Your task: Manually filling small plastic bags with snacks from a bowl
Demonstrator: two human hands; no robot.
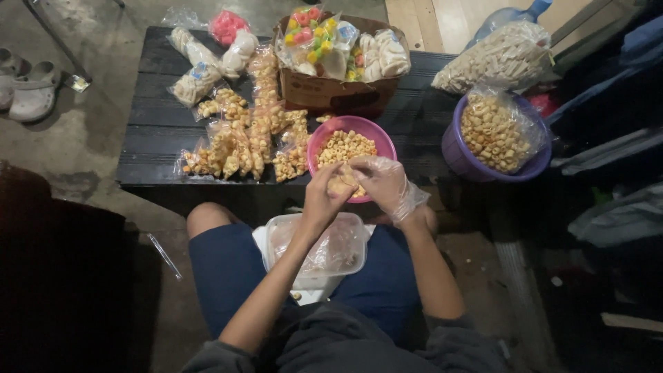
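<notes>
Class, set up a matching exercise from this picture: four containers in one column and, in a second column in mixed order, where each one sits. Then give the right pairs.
Things
1. pink bowl
2. purple bucket
3. cardboard box
4. clear tub

Places
A. on the person's lap
B. far side of the table, holding coloured snack bags
C. right of the table, lined with a bag of rings
D. table's near edge, under both hands

Pairs: 1-D, 2-C, 3-B, 4-A

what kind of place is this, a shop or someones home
Probably a home snack-packing spot, not a shop: a low dark table on a bare concrete floor, small sealed snack bags, a pink bowl of fried snacks, and sandals lying nearby.
</notes>
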